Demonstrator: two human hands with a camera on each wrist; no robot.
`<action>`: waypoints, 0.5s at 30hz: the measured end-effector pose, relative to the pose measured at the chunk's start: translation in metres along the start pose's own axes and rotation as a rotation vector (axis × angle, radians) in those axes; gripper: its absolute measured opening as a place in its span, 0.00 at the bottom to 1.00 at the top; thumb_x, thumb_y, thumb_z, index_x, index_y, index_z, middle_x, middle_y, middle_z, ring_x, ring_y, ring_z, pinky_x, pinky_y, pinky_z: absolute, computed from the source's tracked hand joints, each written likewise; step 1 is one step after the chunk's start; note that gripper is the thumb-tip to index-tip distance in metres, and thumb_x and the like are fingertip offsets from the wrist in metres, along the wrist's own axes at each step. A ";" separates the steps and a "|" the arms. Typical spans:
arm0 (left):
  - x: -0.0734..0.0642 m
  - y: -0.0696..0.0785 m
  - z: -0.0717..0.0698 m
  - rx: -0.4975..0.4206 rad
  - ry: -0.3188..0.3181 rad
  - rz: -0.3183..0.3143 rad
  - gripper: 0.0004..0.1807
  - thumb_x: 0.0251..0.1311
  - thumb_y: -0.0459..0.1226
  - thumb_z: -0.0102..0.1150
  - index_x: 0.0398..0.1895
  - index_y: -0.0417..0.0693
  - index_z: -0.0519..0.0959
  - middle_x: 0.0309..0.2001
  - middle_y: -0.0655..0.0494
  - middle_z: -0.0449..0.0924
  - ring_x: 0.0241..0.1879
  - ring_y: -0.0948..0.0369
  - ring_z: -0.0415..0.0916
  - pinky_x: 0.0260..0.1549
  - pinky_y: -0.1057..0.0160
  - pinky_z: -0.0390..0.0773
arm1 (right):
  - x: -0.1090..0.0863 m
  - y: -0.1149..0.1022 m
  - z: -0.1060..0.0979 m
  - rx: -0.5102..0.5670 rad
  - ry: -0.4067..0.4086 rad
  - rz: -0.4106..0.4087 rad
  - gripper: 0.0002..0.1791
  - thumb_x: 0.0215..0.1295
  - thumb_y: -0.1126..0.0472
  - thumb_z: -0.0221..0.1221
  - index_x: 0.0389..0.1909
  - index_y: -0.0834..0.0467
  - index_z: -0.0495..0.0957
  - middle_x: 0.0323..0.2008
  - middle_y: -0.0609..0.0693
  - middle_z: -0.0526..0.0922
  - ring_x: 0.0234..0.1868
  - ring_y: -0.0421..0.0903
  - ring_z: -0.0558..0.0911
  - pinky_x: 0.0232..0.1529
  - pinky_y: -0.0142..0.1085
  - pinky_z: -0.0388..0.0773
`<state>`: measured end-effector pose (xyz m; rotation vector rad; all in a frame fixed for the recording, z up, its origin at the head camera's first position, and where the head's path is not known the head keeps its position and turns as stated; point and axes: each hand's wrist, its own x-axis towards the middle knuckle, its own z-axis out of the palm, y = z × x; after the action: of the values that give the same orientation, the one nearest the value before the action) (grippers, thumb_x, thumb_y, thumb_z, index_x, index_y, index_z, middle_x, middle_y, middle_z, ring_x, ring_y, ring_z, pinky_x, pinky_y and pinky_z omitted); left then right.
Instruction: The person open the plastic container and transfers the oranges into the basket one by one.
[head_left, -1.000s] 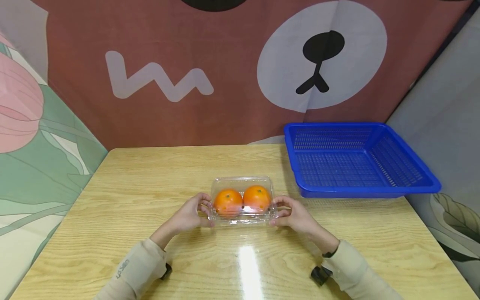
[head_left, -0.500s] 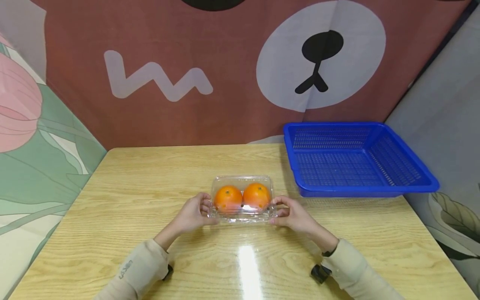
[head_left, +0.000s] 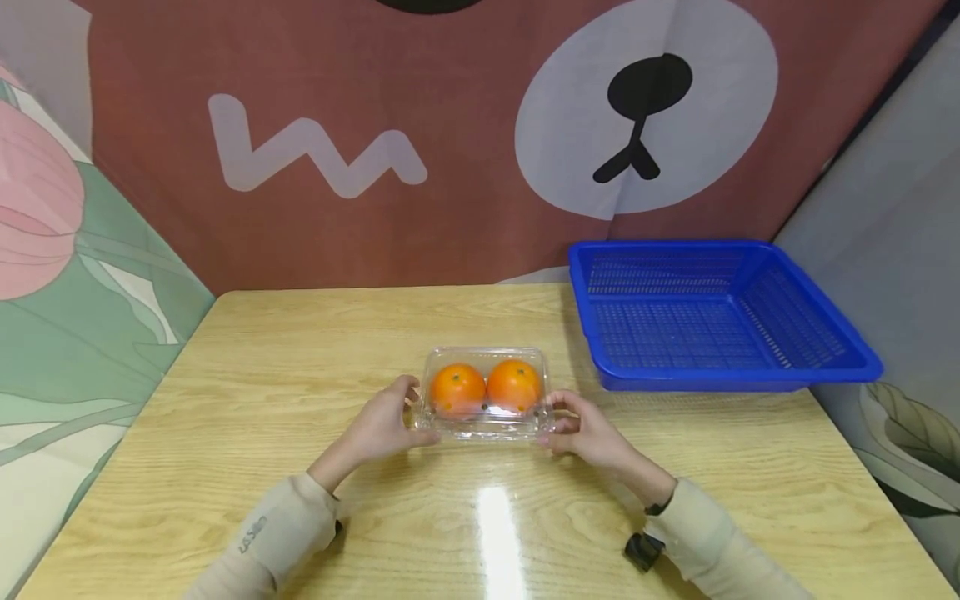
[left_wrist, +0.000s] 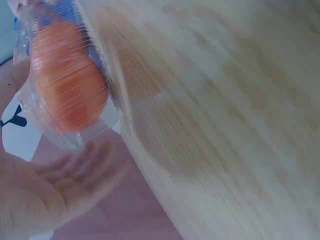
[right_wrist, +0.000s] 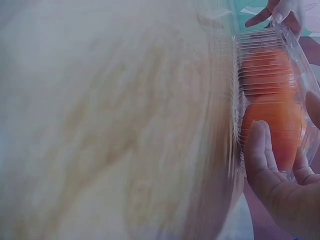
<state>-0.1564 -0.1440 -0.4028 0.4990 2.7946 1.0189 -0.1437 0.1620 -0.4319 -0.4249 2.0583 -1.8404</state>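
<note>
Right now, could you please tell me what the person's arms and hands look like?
The left sleeve and right sleeve are long and beige; the left carries dark lettering, too small to read. A dark band and a chunky black device show beside the right sleeve, a dark piece beside the left. The left hand and right hand are ungloved.

A clear box encloses two orange fruits; they lie adjacent

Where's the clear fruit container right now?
In the head view, the clear container is just below centre, between the left grip and the right grip, nearer the person and to the left of the blue basket.
</note>
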 end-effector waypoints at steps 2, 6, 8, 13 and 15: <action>0.001 -0.001 -0.001 0.059 0.005 0.023 0.53 0.37 0.47 0.73 0.64 0.32 0.55 0.57 0.36 0.65 0.54 0.44 0.67 0.50 0.47 0.72 | 0.000 -0.002 -0.001 -0.003 0.002 0.017 0.23 0.54 0.75 0.58 0.49 0.71 0.61 0.33 0.57 0.78 0.32 0.52 0.80 0.28 0.42 0.81; 0.009 -0.007 -0.004 0.079 -0.019 0.132 0.61 0.36 0.47 0.74 0.69 0.37 0.44 0.68 0.37 0.46 0.65 0.43 0.49 0.61 0.43 0.56 | 0.000 -0.006 -0.001 -0.020 0.013 0.059 0.23 0.54 0.77 0.57 0.50 0.72 0.60 0.35 0.59 0.76 0.34 0.55 0.79 0.29 0.44 0.81; 0.014 -0.011 -0.006 0.063 -0.045 0.202 0.61 0.36 0.46 0.74 0.69 0.39 0.43 0.69 0.40 0.43 0.66 0.44 0.45 0.62 0.43 0.52 | 0.000 -0.006 -0.001 -0.033 0.016 0.060 0.23 0.54 0.78 0.56 0.50 0.72 0.60 0.36 0.61 0.76 0.34 0.56 0.79 0.29 0.45 0.81; 0.024 -0.019 -0.006 0.039 -0.099 0.291 0.61 0.37 0.45 0.74 0.70 0.39 0.43 0.69 0.41 0.43 0.66 0.44 0.45 0.62 0.43 0.51 | 0.001 -0.002 -0.001 -0.057 0.026 0.047 0.21 0.53 0.78 0.56 0.48 0.70 0.62 0.43 0.64 0.73 0.38 0.59 0.78 0.27 0.42 0.81; 0.025 -0.020 -0.005 0.035 -0.105 0.281 0.62 0.36 0.46 0.74 0.70 0.39 0.43 0.69 0.42 0.44 0.66 0.44 0.48 0.62 0.44 0.53 | 0.001 0.000 0.000 -0.050 0.026 0.034 0.21 0.53 0.77 0.57 0.47 0.69 0.62 0.47 0.67 0.72 0.43 0.60 0.77 0.30 0.41 0.82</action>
<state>-0.1861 -0.1531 -0.4122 0.9430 2.7050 0.9605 -0.1452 0.1619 -0.4321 -0.3782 2.1188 -1.7873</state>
